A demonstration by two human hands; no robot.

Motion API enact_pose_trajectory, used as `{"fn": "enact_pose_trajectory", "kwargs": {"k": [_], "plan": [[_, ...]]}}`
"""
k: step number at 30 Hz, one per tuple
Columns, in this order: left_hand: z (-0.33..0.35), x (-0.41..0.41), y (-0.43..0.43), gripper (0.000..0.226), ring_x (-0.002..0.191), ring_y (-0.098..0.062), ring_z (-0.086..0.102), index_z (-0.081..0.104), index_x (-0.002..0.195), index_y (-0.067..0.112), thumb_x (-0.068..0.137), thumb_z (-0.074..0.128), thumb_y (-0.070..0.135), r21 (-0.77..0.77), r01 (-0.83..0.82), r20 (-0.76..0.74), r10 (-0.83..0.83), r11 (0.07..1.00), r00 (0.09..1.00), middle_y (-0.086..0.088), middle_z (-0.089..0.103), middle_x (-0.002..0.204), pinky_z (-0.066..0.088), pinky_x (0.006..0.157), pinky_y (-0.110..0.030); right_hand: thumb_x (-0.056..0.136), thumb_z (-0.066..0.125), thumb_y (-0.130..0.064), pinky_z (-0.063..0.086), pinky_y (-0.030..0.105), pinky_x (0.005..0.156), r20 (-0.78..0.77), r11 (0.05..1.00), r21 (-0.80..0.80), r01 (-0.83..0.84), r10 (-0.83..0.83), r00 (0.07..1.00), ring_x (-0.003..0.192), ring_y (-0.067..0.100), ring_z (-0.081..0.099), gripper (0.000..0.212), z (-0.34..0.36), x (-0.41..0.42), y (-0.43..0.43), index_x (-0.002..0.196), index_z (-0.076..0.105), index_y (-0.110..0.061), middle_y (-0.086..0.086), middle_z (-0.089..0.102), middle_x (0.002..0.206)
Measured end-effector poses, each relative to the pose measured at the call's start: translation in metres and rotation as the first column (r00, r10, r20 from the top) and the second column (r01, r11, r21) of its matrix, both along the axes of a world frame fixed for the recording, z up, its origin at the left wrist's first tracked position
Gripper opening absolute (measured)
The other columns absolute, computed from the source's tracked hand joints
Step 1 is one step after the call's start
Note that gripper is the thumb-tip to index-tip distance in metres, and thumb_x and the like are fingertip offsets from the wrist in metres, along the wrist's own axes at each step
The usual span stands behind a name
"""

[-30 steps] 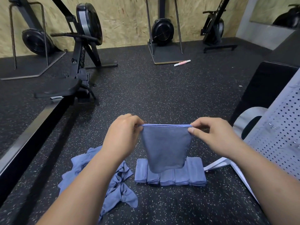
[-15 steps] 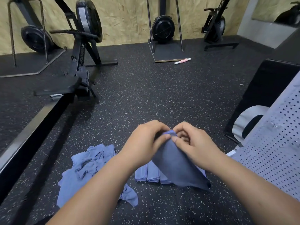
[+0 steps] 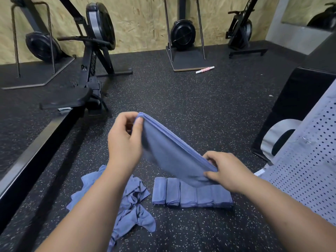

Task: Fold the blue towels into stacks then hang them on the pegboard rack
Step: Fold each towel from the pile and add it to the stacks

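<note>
Hands apart again: left hand [image 3: 123, 140] high, right hand [image 3: 225, 171] low, each pinching one end of the towel [image 3: 171, 157], taut and slanted above the folded stacks [image 3: 190, 195] on the floor [image 3: 181, 110]. Probably halved again, though it's blurred. Unfolded pile [image 3: 131, 202] still waits.

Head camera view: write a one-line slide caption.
Left hand and right hand hold a folded blue towel over folded stacks on the floor.

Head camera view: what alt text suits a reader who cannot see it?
A left hand and a right hand pinch opposite ends of a half-folded blue towel above a speckled floor. Below lie a row of folded towels and a crumpled pile; a pegboard rack stands at the right.
</note>
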State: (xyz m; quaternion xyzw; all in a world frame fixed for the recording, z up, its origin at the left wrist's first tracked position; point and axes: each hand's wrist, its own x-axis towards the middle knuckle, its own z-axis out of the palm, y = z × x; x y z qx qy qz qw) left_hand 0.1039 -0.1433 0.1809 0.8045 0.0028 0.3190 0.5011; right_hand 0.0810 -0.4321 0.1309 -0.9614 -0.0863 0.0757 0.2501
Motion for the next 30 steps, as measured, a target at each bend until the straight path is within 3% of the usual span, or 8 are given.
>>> {"fn": "enact_pose_trajectory", "kwargs": {"k": [4,6,9,13,17,21,24,30], "plan": [[-0.011,0.011,0.024,0.004,0.079,0.009,0.061,0.067,0.106,0.024,0.105,0.064,0.026,-0.001,-0.228,-0.114,0.227,0.974,0.967,0.02,0.066,0.091,0.047,0.081,-0.017,0.085,0.085,-0.029,0.052,0.027,0.068,0.03,0.996,0.077,0.053,-0.056,0.998,0.074,0.001,0.065,0.024,0.012,0.01,-0.019,0.092,0.068,-0.043,-0.018,0.072,0.081],[-0.017,0.014,0.033,0.008,0.081,0.003,0.063,0.069,0.109,0.022,0.105,0.064,0.026,0.01,-0.277,-0.157,0.275,0.961,0.948,0.018,0.066,0.09,0.049,0.086,-0.022,0.086,0.086,-0.026,0.056,0.035,0.074,0.042,0.975,0.215,0.058,-0.068,0.997,0.077,0.012,0.069,0.023,0.018,0.014,-0.027,0.095,0.072,-0.042,-0.014,0.075,0.084],[-0.022,0.018,0.04,0.018,0.093,-0.014,0.068,0.073,0.119,0.024,0.104,0.064,0.026,0.008,-0.289,-0.214,0.284,0.957,0.935,0.01,0.073,0.097,0.052,0.094,-0.034,0.094,0.08,-0.019,0.057,0.048,0.09,0.04,0.84,0.536,0.083,-0.123,0.992,0.094,0.029,0.074,0.018,0.029,0.014,-0.031,0.106,0.076,-0.032,-0.005,0.081,0.095],[-0.024,0.021,0.036,0.016,0.096,-0.018,0.069,0.076,0.11,0.029,0.103,0.062,0.027,-0.074,-0.312,-0.303,0.277,0.947,0.912,0.008,0.075,0.099,0.054,0.093,-0.037,0.098,0.074,-0.022,0.053,0.04,0.095,0.051,0.646,0.755,0.115,-0.233,0.971,0.095,0.016,0.074,0.015,0.036,0.014,-0.031,0.112,0.076,-0.028,0.007,0.081,0.097],[-0.028,0.023,0.026,0.014,0.088,-0.015,0.063,0.072,0.108,0.024,0.101,0.06,0.022,-0.217,-0.269,-0.363,0.178,0.938,0.914,0.005,0.072,0.097,0.05,0.085,-0.035,0.095,0.077,-0.026,0.051,0.037,0.086,0.069,0.575,0.809,0.127,-0.306,0.949,0.085,0.015,0.065,0.01,0.041,0.013,-0.03,0.104,0.078,-0.021,0.021,0.078,0.094],[-0.03,0.023,0.02,0.022,0.078,-0.014,0.052,0.073,0.104,0.017,0.096,0.052,0.016,-0.325,-0.242,-0.407,0.096,0.914,0.908,0.003,0.066,0.09,0.042,0.07,-0.033,0.092,0.081,-0.024,0.048,0.025,0.07,0.12,0.614,0.778,0.132,-0.351,0.929,0.07,0.009,0.062,0.007,0.044,0.01,-0.031,0.09,0.078,-0.019,0.003,0.078,0.076],[-0.02,0.017,0.013,0.02,0.075,-0.019,0.039,0.062,0.078,0.02,0.091,0.048,0.014,-0.422,-0.248,-0.436,0.045,0.872,0.899,0.005,0.051,0.077,0.029,0.062,-0.033,0.091,0.083,-0.024,0.043,0.016,0.059,0.154,0.644,0.753,0.138,-0.375,0.914,0.061,0.004,0.055,0.01,0.043,0.011,-0.03,0.086,0.076,-0.018,-0.005,0.07,0.064],[-0.004,0.01,-0.003,0.019,0.071,-0.021,0.047,0.069,0.079,0.025,0.089,0.053,0.019,-0.755,-0.305,-0.454,-0.127,0.581,0.882,0.006,0.056,0.066,0.039,0.073,-0.038,0.089,0.083,-0.018,0.056,0.022,0.078,0.168,0.608,0.789,0.09,-0.355,0.92,0.075,0.008,0.067,0.013,0.044,0.01,-0.024,0.097,0.077,-0.026,0.0,0.077,0.083]]}}
